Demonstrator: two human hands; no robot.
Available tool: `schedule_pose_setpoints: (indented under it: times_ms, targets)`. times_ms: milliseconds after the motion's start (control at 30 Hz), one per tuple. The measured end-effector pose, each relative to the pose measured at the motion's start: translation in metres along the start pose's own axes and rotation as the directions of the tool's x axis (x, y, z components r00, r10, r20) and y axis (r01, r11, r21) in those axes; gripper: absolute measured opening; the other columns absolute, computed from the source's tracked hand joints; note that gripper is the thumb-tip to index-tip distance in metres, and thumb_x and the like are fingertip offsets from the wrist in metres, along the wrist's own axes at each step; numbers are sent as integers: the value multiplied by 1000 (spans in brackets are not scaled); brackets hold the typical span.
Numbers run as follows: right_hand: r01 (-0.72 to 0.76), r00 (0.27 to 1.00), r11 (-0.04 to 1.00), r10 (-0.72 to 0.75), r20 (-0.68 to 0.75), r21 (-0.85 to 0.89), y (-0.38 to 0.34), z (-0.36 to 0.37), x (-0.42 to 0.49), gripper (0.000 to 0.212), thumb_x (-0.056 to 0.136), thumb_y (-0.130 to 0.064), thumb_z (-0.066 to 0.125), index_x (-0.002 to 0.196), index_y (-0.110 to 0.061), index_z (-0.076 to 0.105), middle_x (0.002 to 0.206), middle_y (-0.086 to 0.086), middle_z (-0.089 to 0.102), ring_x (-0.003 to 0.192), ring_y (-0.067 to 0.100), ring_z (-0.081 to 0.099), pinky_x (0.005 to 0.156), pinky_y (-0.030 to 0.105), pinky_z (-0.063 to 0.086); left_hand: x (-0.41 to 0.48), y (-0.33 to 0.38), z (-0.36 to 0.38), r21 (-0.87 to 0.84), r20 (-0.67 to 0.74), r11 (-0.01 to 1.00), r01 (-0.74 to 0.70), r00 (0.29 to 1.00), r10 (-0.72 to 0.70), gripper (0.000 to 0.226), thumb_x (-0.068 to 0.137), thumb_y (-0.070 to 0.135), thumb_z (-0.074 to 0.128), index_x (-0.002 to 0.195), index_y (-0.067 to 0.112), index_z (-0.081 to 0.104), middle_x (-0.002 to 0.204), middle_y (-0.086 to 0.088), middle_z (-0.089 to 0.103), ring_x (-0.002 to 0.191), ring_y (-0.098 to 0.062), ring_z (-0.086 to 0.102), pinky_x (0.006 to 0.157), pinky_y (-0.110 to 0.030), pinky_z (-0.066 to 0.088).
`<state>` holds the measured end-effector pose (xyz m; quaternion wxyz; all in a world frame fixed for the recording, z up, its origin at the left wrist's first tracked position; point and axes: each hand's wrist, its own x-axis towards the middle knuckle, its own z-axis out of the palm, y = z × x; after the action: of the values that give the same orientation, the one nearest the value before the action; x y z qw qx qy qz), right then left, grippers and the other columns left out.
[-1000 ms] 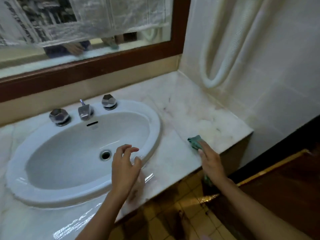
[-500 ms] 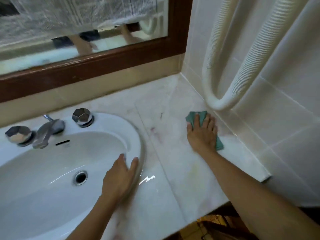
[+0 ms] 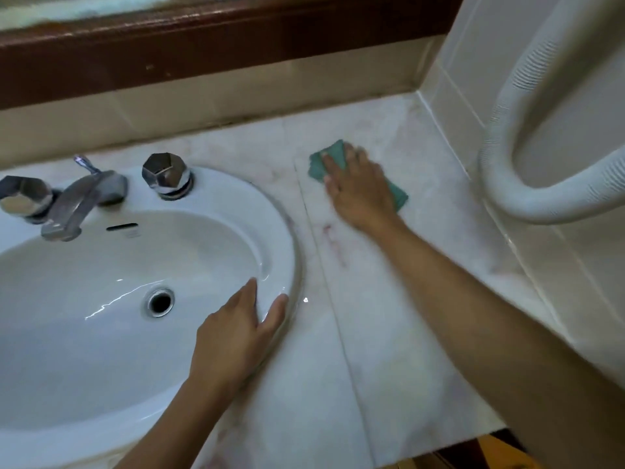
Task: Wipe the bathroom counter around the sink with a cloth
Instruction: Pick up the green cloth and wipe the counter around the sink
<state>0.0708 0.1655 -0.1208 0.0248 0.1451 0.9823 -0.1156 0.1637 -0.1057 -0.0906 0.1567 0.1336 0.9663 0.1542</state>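
1. Cloth [image 3: 319, 165], green and flattened, is lying on the marble counter [image 3: 406, 316] toward its back right corner, between the sink [image 3: 280, 225] and the tiled side wall [image 3: 473, 69].
2. The right hand [image 3: 358, 187] is pressing down on the cloth with palm and fingers laid flat and straight, not curled round it. Green fabric is showing beyond the fingertips and again at the hand's right side.
3. The left hand [image 3: 233, 336] is resting on the sink's right rim and gripping nothing. Its fingers are loosely extended, reaching over into the basin, and the thumb is lying on the rim.
4. A faint reddish streak [image 3: 334, 243] is showing on the counter just in front of the right hand, beside a seam running from the back edge to the front edge.
5. A chrome faucet [image 3: 77, 201] is standing at the back of the sink, with a faceted left knob [image 3: 22, 194] and right knob [image 3: 165, 176] flanking it. The drain [image 3: 160, 302] is sitting low in the basin.
6. A white ribbed hose [image 3: 507, 187] is hanging in a loop against the side wall, above the counter's right edge.
7. A dark wooden mirror frame [image 3: 236, 42] is running along the wall behind the counter's back edge.
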Motion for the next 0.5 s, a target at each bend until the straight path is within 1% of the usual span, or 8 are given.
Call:
schedule_pose_setpoints:
  times_ms: [67,167,233,267,333,400,467,500]
  targets:
    - [41,999,999,-41,-26,4,-29,13,-57,53,100,-42,23,152,-29,21,161,10,14,146,30,14,113,44,17,0,-1,0,5,0,1000,-13,1000,13,69,86,72,20,131,27,46,115,2,65,105,-26,59,74,-34,40]
    - [55,998,998,-54,-37,17,-50,24,-154,57,97,-44,24,152,-28,22,160,7,17,147,27,16,113,41,20,-2,-1,-1,-24,0,1000,-20,1000,20,68,88,71,21,133,27,46,120,2,64,108,-26,59,75,-34,40]
    - [32,999,999,-32,-19,2,-29,23,-195,56,98,-44,26,152,-31,21,161,3,16,148,24,14,113,39,19,-2,-1,-2,-32,5,999,-22,1000,22,69,89,69,23,138,25,43,124,2,63,111,-27,58,78,-34,40]
    - [-8,999,1000,8,-35,-7,-8,20,-202,55,97,-44,26,151,-31,23,160,3,18,147,24,15,113,40,20,-2,0,-2,-33,8,999,-27,1000,28,70,89,69,23,139,24,42,124,2,63,112,-26,58,79,-34,40]
    - [-153,985,988,150,-82,-35,41,11,-193,56,96,-44,24,149,-26,31,158,9,25,144,31,24,110,46,28,-3,0,-2,-42,14,998,-39,999,40,69,89,68,23,138,23,42,119,0,64,109,-25,58,77,-34,38]
    - [-298,951,953,291,-102,-58,81,-1,-159,61,94,-44,19,148,-20,33,155,17,29,140,38,28,107,51,32,-3,0,-1,-54,12,998,-32,999,33,68,90,67,25,138,23,42,116,0,65,108,-25,58,77,-33,37]
    - [-376,923,924,366,-116,-76,102,-9,-113,59,97,-43,19,150,-20,28,156,19,24,140,39,25,109,50,27,-2,0,0,-55,7,998,-28,1000,28,69,90,68,25,140,23,41,114,0,65,107,-26,58,79,-33,39]
    - [-387,919,919,378,-114,-74,102,-12,-88,56,99,-42,21,151,-21,25,157,18,20,141,37,22,111,49,24,-2,-1,0,-53,3,998,-31,1000,31,70,90,69,24,140,23,40,113,-1,65,106,-26,59,80,-34,40]
